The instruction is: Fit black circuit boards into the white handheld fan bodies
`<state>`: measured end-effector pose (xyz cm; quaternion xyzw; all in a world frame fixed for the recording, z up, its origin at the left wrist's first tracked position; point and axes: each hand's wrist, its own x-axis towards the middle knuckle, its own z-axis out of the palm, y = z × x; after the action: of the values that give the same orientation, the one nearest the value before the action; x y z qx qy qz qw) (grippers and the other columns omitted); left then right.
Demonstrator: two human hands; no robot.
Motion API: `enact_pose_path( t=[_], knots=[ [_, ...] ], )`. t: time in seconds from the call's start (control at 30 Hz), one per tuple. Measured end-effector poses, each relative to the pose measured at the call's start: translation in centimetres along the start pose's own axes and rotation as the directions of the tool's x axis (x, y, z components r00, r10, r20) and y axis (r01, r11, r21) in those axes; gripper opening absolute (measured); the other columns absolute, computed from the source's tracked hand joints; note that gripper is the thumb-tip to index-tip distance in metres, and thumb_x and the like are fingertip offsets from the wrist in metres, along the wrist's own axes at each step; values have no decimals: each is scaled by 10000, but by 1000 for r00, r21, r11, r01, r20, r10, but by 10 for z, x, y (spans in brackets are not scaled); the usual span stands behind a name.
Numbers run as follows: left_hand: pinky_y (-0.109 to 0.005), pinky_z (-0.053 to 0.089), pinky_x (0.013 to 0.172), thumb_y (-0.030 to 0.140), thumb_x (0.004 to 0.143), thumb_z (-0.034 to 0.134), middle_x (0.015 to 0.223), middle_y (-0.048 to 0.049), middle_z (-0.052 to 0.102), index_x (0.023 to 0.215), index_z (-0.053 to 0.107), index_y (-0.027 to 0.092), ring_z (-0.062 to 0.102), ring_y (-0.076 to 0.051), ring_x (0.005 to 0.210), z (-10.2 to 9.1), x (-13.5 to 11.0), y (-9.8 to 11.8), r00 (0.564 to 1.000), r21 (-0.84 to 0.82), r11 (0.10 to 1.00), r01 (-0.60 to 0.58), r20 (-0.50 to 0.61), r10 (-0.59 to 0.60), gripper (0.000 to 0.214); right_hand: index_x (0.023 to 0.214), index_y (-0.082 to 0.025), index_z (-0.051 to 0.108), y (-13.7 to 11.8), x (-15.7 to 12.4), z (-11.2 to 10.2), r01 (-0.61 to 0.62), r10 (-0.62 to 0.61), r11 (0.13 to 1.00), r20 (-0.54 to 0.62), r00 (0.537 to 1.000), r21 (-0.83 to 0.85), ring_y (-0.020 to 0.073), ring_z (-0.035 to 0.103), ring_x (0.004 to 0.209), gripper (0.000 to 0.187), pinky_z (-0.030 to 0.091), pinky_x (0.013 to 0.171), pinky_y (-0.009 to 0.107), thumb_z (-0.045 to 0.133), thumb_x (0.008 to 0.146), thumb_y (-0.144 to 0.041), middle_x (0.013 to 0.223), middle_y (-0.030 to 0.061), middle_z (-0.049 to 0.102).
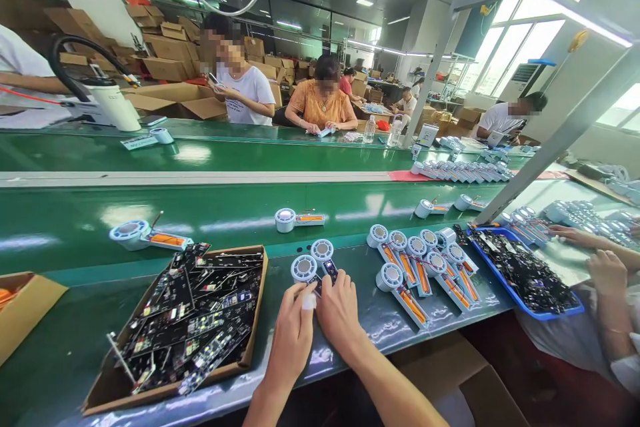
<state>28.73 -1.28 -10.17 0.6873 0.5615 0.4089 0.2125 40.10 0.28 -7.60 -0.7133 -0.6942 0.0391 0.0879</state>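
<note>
Both my hands rest on the green bench near its front edge, working on a small fan unit (306, 271) with a round white head and a dark circuit board in its handle. My left hand (295, 330) has a bandaged fingertip and pinches the unit's handle. My right hand (338, 307) presses its fingers on the same part from the right. A second fan unit (324, 255) lies just behind, touching the first. A cardboard box (250, 353) full of black circuit boards sits left of my hands.
Several fan units with orange parts (423, 273) lie to the right. A co-worker's hands (603, 267) reach by a blue tray (520, 310) of boards. More units ride the green conveyor (299, 219). Other people sit across the line. A metal post (545, 147) slants at right.
</note>
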Motion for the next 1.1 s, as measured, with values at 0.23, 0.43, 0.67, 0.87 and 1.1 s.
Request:
enact_pose_path(
  t=[0.23,0.43,0.67,0.87,1.1],
  knots=[
    [-546,567,903,310,1001,345,1207,-193,656,1124,700,135,632,-338,1122,17,-25,-29,986,249,960,-132,-62,152,415,1214,-111,590,34,134,-49,-176,176,984,-100,979,4,301,607,1070,312,461,874,382,517,1004,-331,1195,213,602],
    [-491,591,867,275,992,377,1160,-161,688,1016,729,173,654,-309,1067,21,-23,-41,974,281,941,-187,-73,216,368,1283,-131,580,40,214,-38,-307,306,952,-84,948,1,306,563,1203,383,442,1003,506,583,987,-375,1348,164,564],
    [-449,599,865,266,992,424,1192,-150,684,1063,731,189,651,-293,1083,25,-28,-58,969,240,942,-233,-27,246,325,1261,-221,644,36,188,-40,120,-119,993,-31,992,19,329,286,1469,351,238,1158,491,618,933,-344,1616,144,298],
    [-465,591,859,253,976,446,1169,-150,696,1038,740,214,657,-303,1062,28,-25,-61,975,173,962,-212,-32,220,303,856,-216,768,-15,207,-33,405,-417,909,184,890,100,233,618,1116,111,453,979,338,803,779,-288,1177,65,695],
    [-449,582,856,245,988,392,1105,-141,709,971,713,209,672,-281,1019,25,-24,-43,985,73,990,-118,-121,126,323,919,-99,719,-175,233,-7,447,-496,853,152,855,269,176,644,1013,391,503,863,259,733,867,-486,1009,29,716]
  ],
)
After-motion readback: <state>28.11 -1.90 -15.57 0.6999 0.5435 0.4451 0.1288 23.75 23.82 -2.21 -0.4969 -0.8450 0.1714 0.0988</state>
